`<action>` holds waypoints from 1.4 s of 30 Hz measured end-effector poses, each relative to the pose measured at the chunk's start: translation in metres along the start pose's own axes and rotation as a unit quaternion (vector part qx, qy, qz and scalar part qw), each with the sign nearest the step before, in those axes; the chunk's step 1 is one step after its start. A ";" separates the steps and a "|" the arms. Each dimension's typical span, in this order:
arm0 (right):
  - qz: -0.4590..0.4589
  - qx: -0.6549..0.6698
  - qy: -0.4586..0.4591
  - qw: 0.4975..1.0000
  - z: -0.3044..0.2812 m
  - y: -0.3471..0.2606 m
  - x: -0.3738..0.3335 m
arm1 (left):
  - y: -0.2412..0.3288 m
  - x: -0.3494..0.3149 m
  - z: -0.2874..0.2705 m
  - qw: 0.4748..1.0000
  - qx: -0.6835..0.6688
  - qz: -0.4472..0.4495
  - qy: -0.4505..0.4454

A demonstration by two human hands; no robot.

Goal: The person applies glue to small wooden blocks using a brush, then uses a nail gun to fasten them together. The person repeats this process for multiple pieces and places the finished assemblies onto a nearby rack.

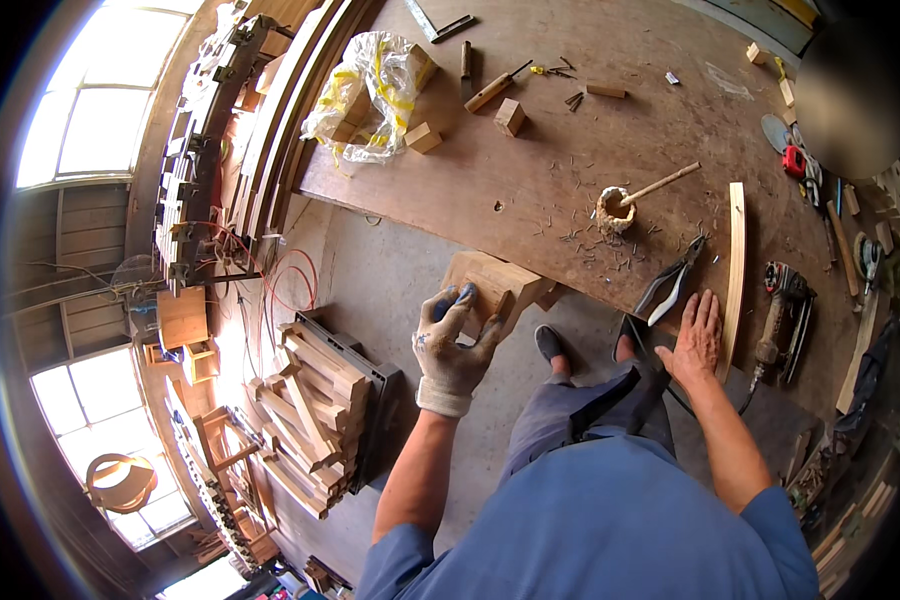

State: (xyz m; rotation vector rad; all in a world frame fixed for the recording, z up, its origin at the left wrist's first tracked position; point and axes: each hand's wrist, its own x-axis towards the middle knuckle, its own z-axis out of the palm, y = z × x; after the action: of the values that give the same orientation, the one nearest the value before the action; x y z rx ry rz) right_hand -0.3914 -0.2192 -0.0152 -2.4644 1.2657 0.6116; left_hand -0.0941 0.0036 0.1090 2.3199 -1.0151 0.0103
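My left hand (448, 345), in a pale work glove with bluish fingertips, grips a light wooden block (495, 268) at the front edge of the workbench. The thumb lies along the block's near side; part of the block is hidden behind the fingers. My bare right hand (697, 338) rests flat on the bench, fingers stretched out and holding nothing. Beside it on the left lie pliers (673, 282) with pale grips. On its right is a long narrow wooden strip (736, 270). A crusted pot (613, 212) with a stick in it stands farther back among scattered nails.
The brown workbench (420, 205) also carries a plastic bag (375, 95) with wood blocks, a chisel (467, 70), a screwdriver (495, 88) and a wood cube (509, 117). A power tool (782, 318) lies at right. Stacked wood pieces (310, 425) fill the floor at left.
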 end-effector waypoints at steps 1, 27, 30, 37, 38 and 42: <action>-0.004 0.011 0.010 1.000 0.001 0.002 0.000 | 0.000 0.000 0.000 1.000 0.000 0.002 0.000; 0.198 0.161 0.191 0.948 0.057 0.214 0.009 | 0.001 0.001 0.001 1.000 -0.001 0.004 0.005; 0.188 0.150 0.232 0.942 0.053 0.206 0.002 | 0.000 -0.001 0.001 1.000 -0.002 0.002 0.008; 0.173 0.091 0.320 0.927 0.055 0.202 -0.027 | 0.001 0.000 0.001 1.000 -0.002 0.004 0.008; 0.199 0.101 0.301 0.927 0.054 0.198 -0.031 | 0.002 0.000 0.001 1.000 -0.002 0.002 0.007; 0.251 0.102 0.244 0.931 0.046 0.187 -0.047 | 0.002 0.000 0.001 1.000 -0.001 0.001 0.005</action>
State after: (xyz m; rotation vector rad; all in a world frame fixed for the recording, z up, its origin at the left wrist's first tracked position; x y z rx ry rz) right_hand -0.5804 -0.2714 -0.0450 -2.1857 2.0631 -0.0538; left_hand -0.0955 0.0021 0.1094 2.3146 -1.0116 0.0206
